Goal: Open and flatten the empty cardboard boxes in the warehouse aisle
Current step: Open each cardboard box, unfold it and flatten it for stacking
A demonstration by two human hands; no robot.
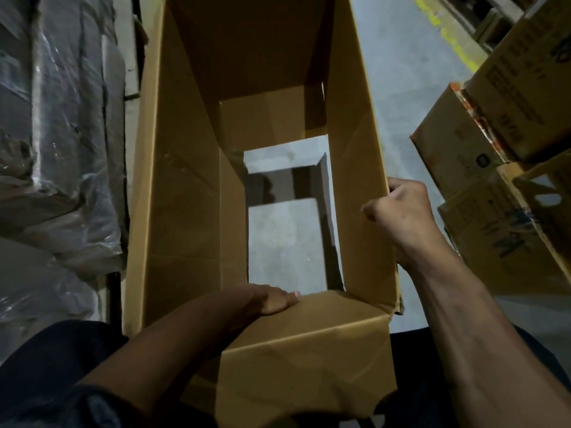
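1. The tall brown cardboard box (185,196) stands open at both ends, floor visible through it, between the hands.
2. The right hand (398,205) clamps its curled fingers on the side wall's edge; the left hand (275,299) lies over the near wall's rim, its fingers hidden inside.
3. Flattening appears still to come.

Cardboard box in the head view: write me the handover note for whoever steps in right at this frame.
Left hand: rests on the near edge of the cardboard box, fingers over the rim; grip unclear.
Right hand: curled round the top edge of the box's right wall.
Box: standing open as a tube in front of the person; both ends are open, and the concrete floor shows through the bottom.
Nearby: stacked printed cartons on the right, plastic-wrapped goods on the left.
Done: the box is opened and empty.
Left: collapse the walls and press the box flat, then go on to any other empty boxes.
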